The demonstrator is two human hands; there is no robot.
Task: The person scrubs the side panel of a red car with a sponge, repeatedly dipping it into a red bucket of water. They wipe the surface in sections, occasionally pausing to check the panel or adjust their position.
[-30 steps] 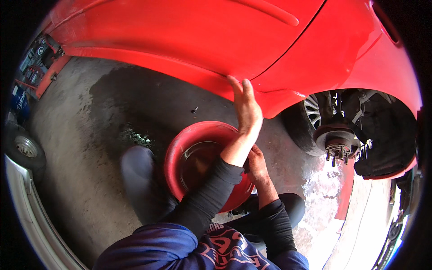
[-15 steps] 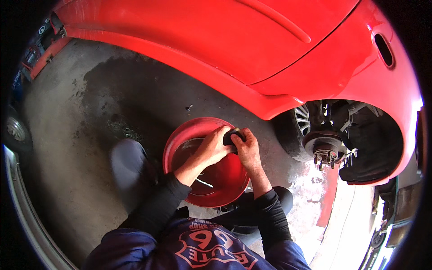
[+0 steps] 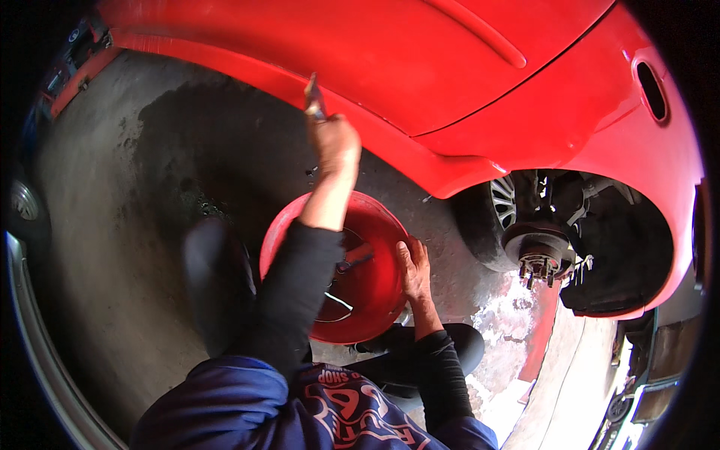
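Observation:
My left hand [image 3: 335, 142] is raised beyond the basin, in front of the car's sill. It is closed around a slim tool with a pointed end [image 3: 313, 97], blurred, its kind unclear. My right hand [image 3: 416, 270] is at the right rim of a red basin [image 3: 386, 217], thumb on the rim side and fingers along its outside. Inside the basin lies a dark cylindrical piece [image 3: 356, 257], partly hidden by my left forearm. A thin bent white strip [image 3: 339, 301] is there too.
A red car body [image 3: 337, 45] spans the top. At right its wheel arch exposes a hub with studs [image 3: 540, 264], and a loose wheel [image 3: 491, 217] lies beneath the car. A dark wet stain [image 3: 210, 127] marks the concrete floor. My knee [image 3: 217, 277] is left of the basin.
Both hands were together over the basin on a black piece. My left hand has swung up and away with the tool; my right has dropped to the rim. A dark piece now shows in the basin.

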